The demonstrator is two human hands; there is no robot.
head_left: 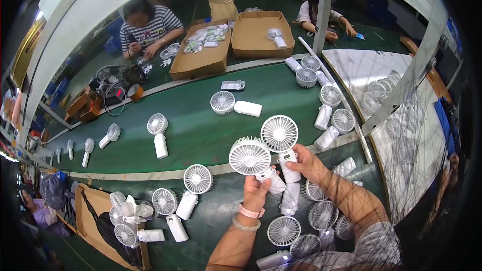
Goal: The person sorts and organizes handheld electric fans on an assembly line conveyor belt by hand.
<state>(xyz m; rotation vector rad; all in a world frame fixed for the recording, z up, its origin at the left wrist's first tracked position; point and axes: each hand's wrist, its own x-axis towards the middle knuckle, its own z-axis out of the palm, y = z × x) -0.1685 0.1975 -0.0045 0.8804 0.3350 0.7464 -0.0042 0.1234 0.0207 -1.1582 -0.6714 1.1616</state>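
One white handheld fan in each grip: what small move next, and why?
Probably ease the right grip slightly rightward: the white handheld fan it holds and the lower handheld fan in the left grip crowd together, heads overlapping in view, and whether they touch is unclear.

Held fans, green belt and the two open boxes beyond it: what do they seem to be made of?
Held fans: probably hard plastic, smooth white with thin, even grille ribs. Green belt: likely rubber or plastic sheeting, flat with a soft sheen; which is unclear. Boxes: apparently cardboard, matt brown with thin walls.
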